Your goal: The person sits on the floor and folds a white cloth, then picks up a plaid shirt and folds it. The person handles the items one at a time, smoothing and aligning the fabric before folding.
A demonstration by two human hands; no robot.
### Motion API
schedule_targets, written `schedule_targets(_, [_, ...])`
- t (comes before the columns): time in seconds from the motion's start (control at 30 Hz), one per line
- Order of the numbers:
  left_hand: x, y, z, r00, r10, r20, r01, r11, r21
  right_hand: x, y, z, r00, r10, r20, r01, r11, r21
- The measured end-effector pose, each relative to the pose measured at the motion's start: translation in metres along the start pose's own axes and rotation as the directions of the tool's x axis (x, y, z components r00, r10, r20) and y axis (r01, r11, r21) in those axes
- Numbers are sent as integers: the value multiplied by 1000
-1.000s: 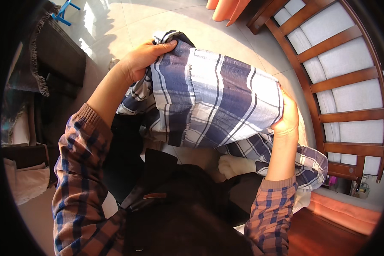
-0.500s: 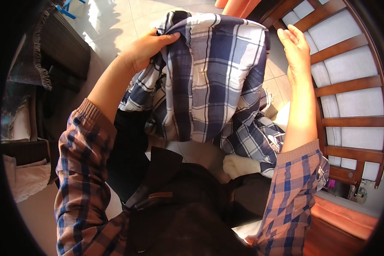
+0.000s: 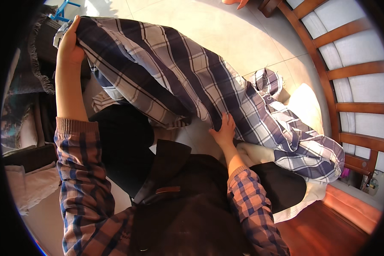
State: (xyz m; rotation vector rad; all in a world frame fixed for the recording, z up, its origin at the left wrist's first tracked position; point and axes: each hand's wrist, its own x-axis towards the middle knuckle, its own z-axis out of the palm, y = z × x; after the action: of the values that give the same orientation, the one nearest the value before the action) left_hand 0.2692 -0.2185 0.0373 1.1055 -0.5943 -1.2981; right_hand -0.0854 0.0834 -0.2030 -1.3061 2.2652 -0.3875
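Note:
A large navy, grey and white plaid cloth (image 3: 181,64) is stretched slantwise in front of me, from the upper left down to the right. At its upper left end my left hand (image 3: 71,48) grips the edge, the thumb on top and most fingers hidden behind the fabric. My right hand (image 3: 224,130) lies against the cloth's near edge around its middle, fingers spread. The rest of the cloth bunches in folds over a cream, padded-looking thing and my dark-clad right knee. A loose, frayed-looking end sticks up on the far side.
A wooden slatted seat frame (image 3: 335,106) with pale grey cushions stands on the right. Lower right is a red-brown wooden surface (image 3: 324,226) with an orange cushion (image 3: 350,207). A fringed dark cover (image 3: 23,77) hangs at the left, near a blue stool leg (image 3: 60,12).
My left hand has moved left, pulling the cloth out sideways. My right hand, raised and apart from the cloth before, has come down and inward onto it. The view has shifted a little.

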Motion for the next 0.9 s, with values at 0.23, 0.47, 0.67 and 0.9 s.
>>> schedule_targets(0.23, [42, 32, -99, 998, -16, 56, 21, 996, -90, 64, -4, -36, 967, 238, 90, -227, 650, 725])
schedule_targets(0.47, [37, -17, -72, 997, 42, 57, -41, 999, -12, 92, -59, -344, 924, -251, -289, 371, 775, 511])
schedule_targets(0.67, [29, -40, -39, 980, 195, 38, -196, 925, 327, 108, -40, -387, 892, -35, -452, 313, 769, 558])
schedule_targets(0.9, [29, -31, -45, 990, 140, 19, -141, 984, 113, 92, -33, -407, 877, 80, -475, 275, 727, 629])
